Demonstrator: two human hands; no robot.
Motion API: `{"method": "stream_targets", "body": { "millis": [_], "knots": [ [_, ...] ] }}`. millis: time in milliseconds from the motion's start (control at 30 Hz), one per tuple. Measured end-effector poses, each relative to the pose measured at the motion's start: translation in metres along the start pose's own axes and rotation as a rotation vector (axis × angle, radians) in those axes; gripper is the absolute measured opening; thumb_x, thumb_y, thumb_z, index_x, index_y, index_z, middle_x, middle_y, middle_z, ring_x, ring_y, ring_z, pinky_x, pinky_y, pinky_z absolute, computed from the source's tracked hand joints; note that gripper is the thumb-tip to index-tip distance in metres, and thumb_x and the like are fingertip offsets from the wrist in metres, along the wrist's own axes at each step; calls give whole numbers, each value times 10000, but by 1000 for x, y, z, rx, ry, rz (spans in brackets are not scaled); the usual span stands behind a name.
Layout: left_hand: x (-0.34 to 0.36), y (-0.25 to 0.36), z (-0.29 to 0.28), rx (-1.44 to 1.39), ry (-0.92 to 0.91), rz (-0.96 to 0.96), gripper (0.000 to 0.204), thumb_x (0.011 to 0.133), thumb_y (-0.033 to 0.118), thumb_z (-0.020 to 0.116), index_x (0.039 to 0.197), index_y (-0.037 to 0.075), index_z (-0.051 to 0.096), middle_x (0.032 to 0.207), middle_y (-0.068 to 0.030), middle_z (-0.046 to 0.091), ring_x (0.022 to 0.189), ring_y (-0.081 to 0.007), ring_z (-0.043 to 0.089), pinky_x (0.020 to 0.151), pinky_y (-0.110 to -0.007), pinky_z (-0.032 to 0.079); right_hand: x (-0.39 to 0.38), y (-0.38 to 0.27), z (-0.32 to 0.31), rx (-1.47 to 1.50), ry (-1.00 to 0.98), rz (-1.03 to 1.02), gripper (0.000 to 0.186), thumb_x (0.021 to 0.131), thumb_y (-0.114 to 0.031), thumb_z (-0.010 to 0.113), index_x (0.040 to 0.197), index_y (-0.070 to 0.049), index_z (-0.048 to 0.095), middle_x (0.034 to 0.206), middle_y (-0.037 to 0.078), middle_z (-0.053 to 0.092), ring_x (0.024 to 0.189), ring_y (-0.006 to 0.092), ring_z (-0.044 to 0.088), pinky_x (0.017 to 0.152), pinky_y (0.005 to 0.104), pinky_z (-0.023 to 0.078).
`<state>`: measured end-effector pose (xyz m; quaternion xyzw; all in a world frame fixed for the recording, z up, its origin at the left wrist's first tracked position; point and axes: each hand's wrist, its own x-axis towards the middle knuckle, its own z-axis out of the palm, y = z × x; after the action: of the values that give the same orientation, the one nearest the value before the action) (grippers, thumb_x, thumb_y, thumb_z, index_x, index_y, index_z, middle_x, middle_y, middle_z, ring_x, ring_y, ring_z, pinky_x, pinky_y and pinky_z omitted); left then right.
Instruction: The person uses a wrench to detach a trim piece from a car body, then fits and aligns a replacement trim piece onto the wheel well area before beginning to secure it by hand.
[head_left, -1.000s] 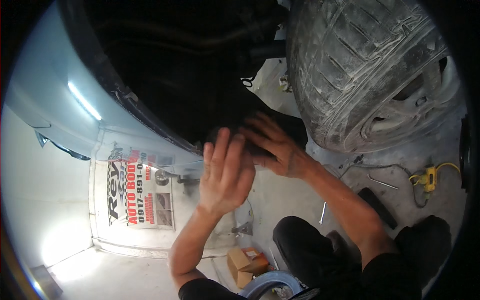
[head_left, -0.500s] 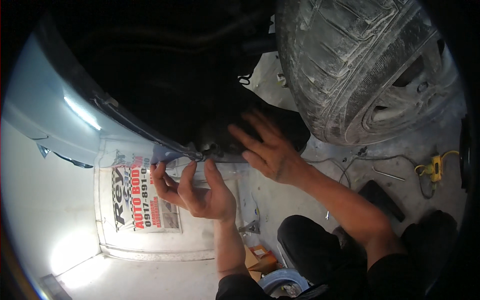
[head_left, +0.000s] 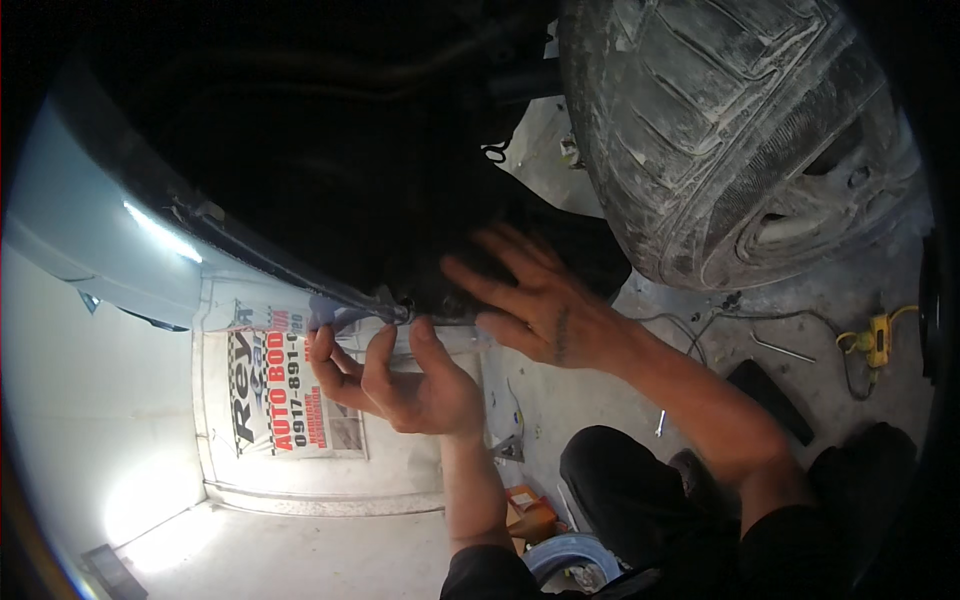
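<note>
Shift: my left hand [head_left: 420, 385] has come away from beside my right hand [head_left: 540, 305] since a second ago and is now lower and further left; my right hand stays near the same spot.
Left fingers: half curled with gaps between them, tips at the lower end of the dark panel edge [head_left: 265, 268]; I cannot tell whether they grip it.
Right fingers: spread and loosely bent, holding nothing that I can see, over the black wheel-well liner [head_left: 330, 220].
Panel: the light blue body panel [head_left: 60, 190] curves up and left from my left fingertips.
Tire: the dusty tire [head_left: 690, 130] stands up and right of my right hand, apart from it.
Floor: a yellow connector [head_left: 878, 342] on a cable and a metal rod [head_left: 782, 347] lie right of my right hand.
</note>
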<state>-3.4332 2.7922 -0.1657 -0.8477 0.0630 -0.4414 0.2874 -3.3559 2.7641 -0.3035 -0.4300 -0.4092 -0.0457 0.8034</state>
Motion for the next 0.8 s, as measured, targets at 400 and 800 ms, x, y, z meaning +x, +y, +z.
{"method": "stream_targets", "body": {
  "millis": [400,800],
  "knots": [
    [-13,-15,-4,-69,-110,57,475,783,68,766,1197,114,537,1485,-193,269,1415,-424,259,1116,-584,318,3,16,-3,419,-26,103,590,889,-209,608,1450,-135,440,1497,168,386,1407,343,342,1192,525,176],
    [-15,-12,3,137,-105,198,564,795,226,775,1309,185,547,1519,-216,234,1442,-423,199,1134,-627,253,5,30,-12,-49,-112,-39,724,879,-248,672,1508,-176,319,1503,137,386,1428,354,291,1186,509,235]
  ]
}}
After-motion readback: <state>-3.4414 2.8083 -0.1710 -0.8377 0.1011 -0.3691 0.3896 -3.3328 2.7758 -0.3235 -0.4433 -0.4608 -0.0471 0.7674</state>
